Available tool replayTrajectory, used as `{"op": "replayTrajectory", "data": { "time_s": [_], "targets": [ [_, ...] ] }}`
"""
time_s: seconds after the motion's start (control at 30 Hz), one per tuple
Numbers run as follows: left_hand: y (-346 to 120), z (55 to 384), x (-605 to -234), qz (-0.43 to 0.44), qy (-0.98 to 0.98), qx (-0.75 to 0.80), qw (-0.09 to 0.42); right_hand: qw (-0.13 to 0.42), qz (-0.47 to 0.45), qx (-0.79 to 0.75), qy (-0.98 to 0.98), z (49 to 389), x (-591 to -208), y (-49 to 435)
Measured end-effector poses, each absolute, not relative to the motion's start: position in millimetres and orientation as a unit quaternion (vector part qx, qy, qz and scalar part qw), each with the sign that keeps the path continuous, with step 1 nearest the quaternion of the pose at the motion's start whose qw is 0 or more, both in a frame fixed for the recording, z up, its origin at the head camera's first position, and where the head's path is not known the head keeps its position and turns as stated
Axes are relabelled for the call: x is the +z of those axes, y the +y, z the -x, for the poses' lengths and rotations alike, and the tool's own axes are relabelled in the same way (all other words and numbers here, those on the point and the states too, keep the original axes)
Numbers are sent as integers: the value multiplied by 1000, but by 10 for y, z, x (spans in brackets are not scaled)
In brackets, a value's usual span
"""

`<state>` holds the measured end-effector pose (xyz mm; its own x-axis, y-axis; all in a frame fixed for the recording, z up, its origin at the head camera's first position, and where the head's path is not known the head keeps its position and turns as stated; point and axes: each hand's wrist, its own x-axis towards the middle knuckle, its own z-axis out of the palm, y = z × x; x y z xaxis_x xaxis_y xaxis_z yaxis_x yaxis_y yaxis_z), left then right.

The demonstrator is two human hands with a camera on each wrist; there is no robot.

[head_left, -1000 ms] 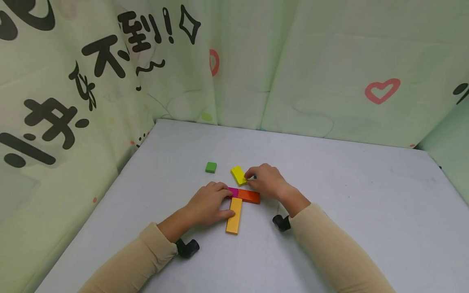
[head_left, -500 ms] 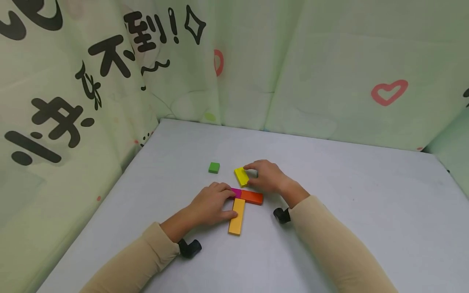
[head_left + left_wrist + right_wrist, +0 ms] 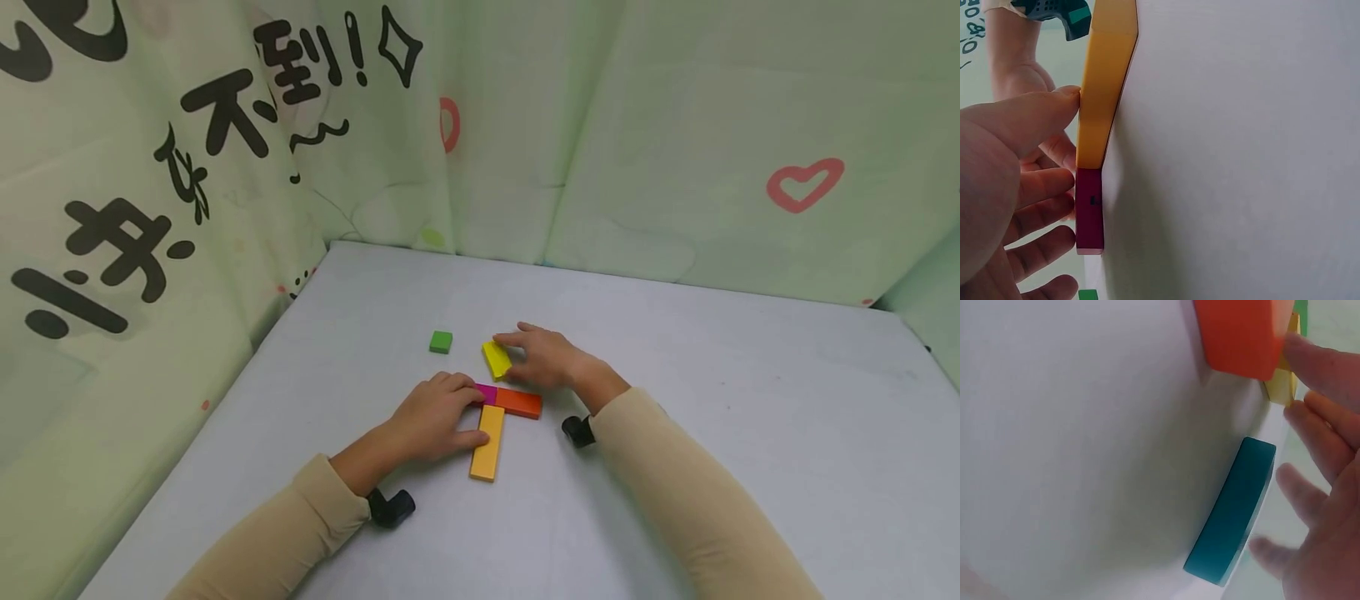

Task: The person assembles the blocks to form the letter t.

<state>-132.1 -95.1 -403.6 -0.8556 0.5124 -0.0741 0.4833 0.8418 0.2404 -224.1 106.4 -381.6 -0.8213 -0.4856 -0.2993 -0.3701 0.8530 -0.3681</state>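
Note:
My left hand (image 3: 433, 421) lies left of the blocks, fingers extended. In the left wrist view its thumb touches an orange-yellow block (image 3: 1105, 81), while its fingertips touch a magenta block (image 3: 1089, 212). A red-orange block (image 3: 519, 403) abuts the magenta one, forming a bar above the orange-yellow block. My right hand (image 3: 546, 358) has spread fingers beside a yellow block (image 3: 495, 360); thumb and forefinger are near its ends, and a firm grip is not visible. A teal block (image 3: 1232, 512) lies under the right hand, hidden in the head view.
A small green block (image 3: 441, 342) sits at the far left of the group. The white table (image 3: 712, 433) is bounded by a pale green printed curtain (image 3: 675, 125) behind and at left. Each wrist carries a black camera mount (image 3: 392, 508).
My right forefinger has stretched further over the far end of the yellow block, and the teal block has dropped from sight in the head view. The left hand stays in place.

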Motion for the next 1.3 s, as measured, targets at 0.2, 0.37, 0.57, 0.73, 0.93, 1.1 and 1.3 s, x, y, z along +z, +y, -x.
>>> {"op": "replayTrajectory", "data": {
  "time_s": [0.2,0.37,0.57,0.73,0.93,1.1,1.3],
  "targets": [
    [-953,1310,-4054,-261,957,107,72,168,221,-128,952,2202,-3825,1046],
    [-958,1313,-4057,-261,957,110,68,172,222,-131,951,2177,-3813,1038],
    [-958,1316,-4060,-260,957,108,67,170,221,-123,952,2158,-3799,1039],
    [-956,1315,-4044,-259,958,108,67,154,228,-113,955,2150,-3808,1042],
    [-951,1318,-4036,-259,958,102,67,139,232,-105,957,2140,-3806,1047],
    [-942,1312,-4016,-256,959,100,69,138,234,-103,957,2124,-3792,1045],
    [-941,1308,-4017,-255,959,102,68,141,231,-102,957,2106,-3791,1045]
  ]
}}
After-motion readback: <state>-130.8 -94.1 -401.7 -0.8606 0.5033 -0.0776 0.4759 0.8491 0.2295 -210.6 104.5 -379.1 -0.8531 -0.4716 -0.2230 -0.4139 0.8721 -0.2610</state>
